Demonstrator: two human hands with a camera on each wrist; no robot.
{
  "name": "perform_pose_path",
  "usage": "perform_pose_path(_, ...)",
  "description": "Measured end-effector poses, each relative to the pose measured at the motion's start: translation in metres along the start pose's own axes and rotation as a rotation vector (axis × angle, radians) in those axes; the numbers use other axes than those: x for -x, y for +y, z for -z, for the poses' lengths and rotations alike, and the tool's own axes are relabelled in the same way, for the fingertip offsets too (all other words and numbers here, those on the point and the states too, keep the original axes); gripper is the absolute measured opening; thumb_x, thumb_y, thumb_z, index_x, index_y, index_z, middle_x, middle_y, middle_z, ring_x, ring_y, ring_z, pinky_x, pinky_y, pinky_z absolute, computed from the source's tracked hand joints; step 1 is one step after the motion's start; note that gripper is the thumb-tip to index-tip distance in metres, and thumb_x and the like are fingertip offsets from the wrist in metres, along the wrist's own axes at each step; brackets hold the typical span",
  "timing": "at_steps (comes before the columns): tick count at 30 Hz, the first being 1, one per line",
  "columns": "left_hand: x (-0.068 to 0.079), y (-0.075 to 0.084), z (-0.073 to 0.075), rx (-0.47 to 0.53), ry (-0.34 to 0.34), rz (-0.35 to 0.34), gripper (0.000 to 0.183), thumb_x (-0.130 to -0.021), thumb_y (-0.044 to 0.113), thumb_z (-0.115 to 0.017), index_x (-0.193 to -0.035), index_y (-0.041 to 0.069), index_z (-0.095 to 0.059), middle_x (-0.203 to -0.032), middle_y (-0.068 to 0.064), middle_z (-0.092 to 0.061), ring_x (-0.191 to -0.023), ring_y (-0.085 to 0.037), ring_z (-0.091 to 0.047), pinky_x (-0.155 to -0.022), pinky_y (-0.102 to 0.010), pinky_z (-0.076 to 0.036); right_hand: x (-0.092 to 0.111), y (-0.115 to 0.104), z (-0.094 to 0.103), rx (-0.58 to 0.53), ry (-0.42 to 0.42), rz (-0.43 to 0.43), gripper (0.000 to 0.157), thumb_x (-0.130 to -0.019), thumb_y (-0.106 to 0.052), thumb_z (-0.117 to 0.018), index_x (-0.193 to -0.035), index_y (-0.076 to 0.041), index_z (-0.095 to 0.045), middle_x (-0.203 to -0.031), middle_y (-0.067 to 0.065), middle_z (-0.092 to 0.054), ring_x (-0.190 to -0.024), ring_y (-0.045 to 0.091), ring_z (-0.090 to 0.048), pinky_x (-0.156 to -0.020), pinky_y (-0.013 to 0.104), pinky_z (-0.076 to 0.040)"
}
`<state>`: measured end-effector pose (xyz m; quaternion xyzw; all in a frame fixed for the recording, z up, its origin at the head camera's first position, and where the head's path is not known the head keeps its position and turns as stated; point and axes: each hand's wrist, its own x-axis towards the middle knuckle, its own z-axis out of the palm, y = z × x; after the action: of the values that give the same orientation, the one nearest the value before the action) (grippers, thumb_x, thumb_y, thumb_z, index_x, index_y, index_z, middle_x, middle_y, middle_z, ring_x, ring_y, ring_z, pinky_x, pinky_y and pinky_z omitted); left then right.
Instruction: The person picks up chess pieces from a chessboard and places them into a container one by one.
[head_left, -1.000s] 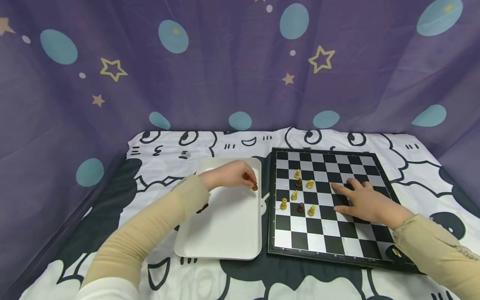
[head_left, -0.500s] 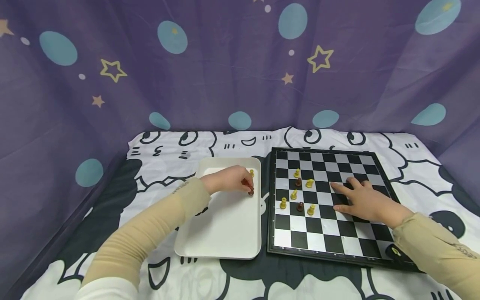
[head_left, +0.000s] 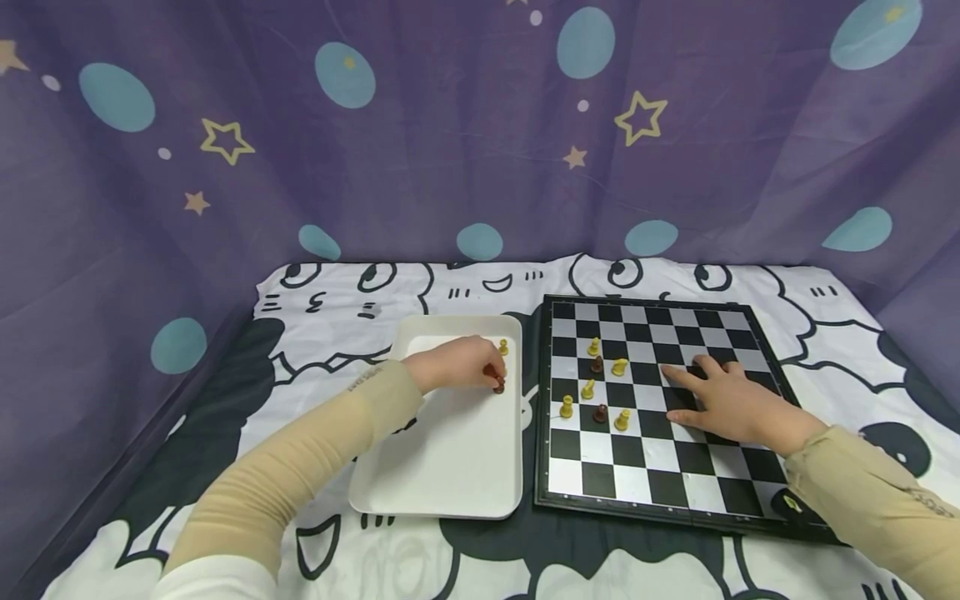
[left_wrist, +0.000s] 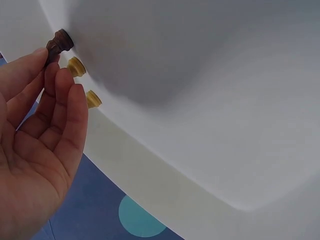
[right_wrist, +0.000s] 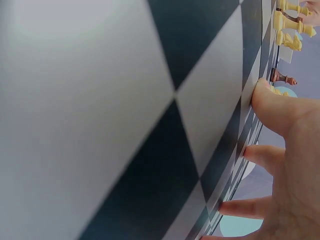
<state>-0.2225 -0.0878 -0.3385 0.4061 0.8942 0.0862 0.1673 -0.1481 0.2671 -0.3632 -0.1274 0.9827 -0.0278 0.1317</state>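
Note:
Between thumb and fingertips, my left hand [head_left: 461, 364] pinches a brown chess piece [left_wrist: 60, 42]. Its base is right at the floor of the white tray [head_left: 442, 475], along the tray's right side. Two yellow chess pieces [left_wrist: 76, 66] stand past the fingers in the left wrist view; one yellow piece [head_left: 503, 346] shows beyond the hand in the head view. My right hand [head_left: 731, 406] rests on the chessboard [head_left: 660, 487] with fingers spread and holds nothing.
On the board's left part stand several yellow chess pieces [head_left: 622, 419] and two brown ones [head_left: 600, 413]. The tray sits just left of the board, on a cartoon-print cloth [head_left: 390, 558]. A purple curtain [head_left: 465, 150] hangs behind.
My left hand has moved nearer along the tray's right side with the brown chess piece and lowered it. A yellow piece has come into sight behind it. The right hand stays put.

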Motion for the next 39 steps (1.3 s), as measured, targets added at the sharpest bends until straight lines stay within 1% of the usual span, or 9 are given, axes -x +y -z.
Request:
perform_pose_path(8, 0.0, 0.001, -0.001, -0.034, -0.011, -0.005, 0.006, -0.087, 0.01, -0.068, -0.087, 0.009, -0.074, -0.082, 0.003, -0.069, -0.069, -0.004, -0.051, -0.07, -0.019, -0.046, 0.0, -0.001, 0.0, 0.004, 0.005, 0.007, 0.083, -0.08, -0.07, -0.052, -0.142, -0.015, -0.043, -0.134, 0.034, -0.035, -0.111, 0.061, -0.038, -0.072, 0.068, -0.045)
perform_pose_path(14, 0.001, -0.001, 0.0, -0.062, -0.004, -0.002, 0.008, -0.087, 0.01, -0.067, -0.09, 0.011, -0.074, -0.078, 0.005, -0.065, -0.068, -0.006, -0.046, -0.066, -0.02, -0.04, 0.0, -0.001, 0.0, 0.008, 0.005, 0.004, 0.082, -0.081, -0.069, -0.052, -0.142, -0.015, -0.042, -0.134, 0.034, -0.034, -0.111, 0.061, -0.038, -0.072, 0.068, -0.045)
perform_pose_path(16, 0.001, -0.002, 0.0, -0.059, 0.001, -0.001, 0.01, -0.086, 0.008, -0.066, -0.092, 0.011, -0.074, -0.078, 0.004, -0.064, -0.068, -0.006, -0.045, -0.065, -0.02, -0.038, 0.0, 0.0, 0.0, 0.01, 0.005, 0.003, 0.082, -0.081, -0.069, -0.052, -0.142, -0.015, -0.042, -0.134, 0.034, -0.034, -0.111, 0.061, -0.038, -0.072, 0.068, -0.045)
perform_pose_path(20, 0.003, -0.002, 0.002, -0.031, 0.001, 0.012, 0.015, -0.085, 0.004, -0.064, -0.094, 0.01, -0.075, -0.086, 0.004, -0.069, -0.069, -0.007, -0.045, -0.065, -0.019, -0.035, 0.0, 0.0, 0.0, 0.011, 0.005, 0.002, 0.083, -0.081, -0.07, -0.052, -0.142, -0.015, -0.042, -0.135, 0.034, -0.034, -0.111, 0.061, -0.038, -0.073, 0.068, -0.045)
perform_pose_path(22, 0.004, -0.003, 0.003, -0.027, 0.0, 0.016, 0.016, -0.084, 0.005, -0.064, -0.094, 0.01, -0.075, -0.082, 0.004, -0.068, -0.068, -0.007, -0.044, -0.064, -0.02, -0.034, 0.0, 0.0, -0.001, 0.01, 0.003, 0.001, 0.083, -0.08, -0.07, -0.052, -0.142, -0.016, -0.042, -0.135, 0.034, -0.034, -0.111, 0.061, -0.038, -0.073, 0.068, -0.045)
perform_pose_path(28, 0.008, -0.004, 0.008, -0.04, 0.016, 0.018, 0.014, -0.085, 0.009, -0.066, -0.096, 0.008, -0.073, -0.069, 0.003, -0.055, -0.066, -0.008, -0.043, -0.065, -0.021, -0.036, 0.0, 0.0, -0.002, 0.01, 0.006, 0.001, 0.083, -0.08, -0.071, -0.051, -0.142, -0.016, -0.043, -0.135, 0.034, -0.034, -0.111, 0.061, -0.038, -0.072, 0.068, -0.045)
perform_pose_path(33, 0.01, -0.004, 0.013, -0.007, 0.038, 0.018, 0.016, -0.085, 0.009, -0.067, -0.099, 0.005, -0.073, -0.072, 0.0, -0.059, -0.068, -0.009, -0.046, -0.067, -0.023, -0.04, 0.0, -0.001, -0.001, 0.012, 0.007, 0.002, 0.082, -0.081, -0.07, -0.052, -0.142, -0.016, -0.043, -0.134, 0.034, -0.034, -0.111, 0.061, -0.039, -0.073, 0.068, -0.045)
perform_pose_path(36, 0.009, -0.004, 0.015, 0.015, 0.054, 0.008, 0.016, -0.085, 0.008, -0.067, -0.099, 0.004, -0.073, -0.077, -0.001, -0.063, -0.069, -0.009, -0.049, -0.068, -0.023, -0.043, 0.0, -0.001, 0.0, 0.014, 0.009, 0.005, 0.082, -0.081, -0.069, -0.052, -0.142, -0.015, -0.043, -0.134, 0.034, -0.035, -0.11, 0.061, -0.039, -0.073, 0.068, -0.045)
perform_pose_path(39, 0.008, -0.003, 0.017, 0.03, 0.058, -0.008, 0.014, -0.086, 0.008, -0.066, -0.097, 0.006, -0.073, -0.078, -0.001, -0.063, -0.069, -0.009, -0.049, -0.068, -0.023, -0.043, 0.0, -0.001, 0.0, 0.014, 0.013, 0.007, 0.082, -0.081, -0.069, -0.053, -0.142, -0.015, -0.043, -0.134, 0.034, -0.035, -0.111, 0.061, -0.038, -0.073, 0.068, -0.045)
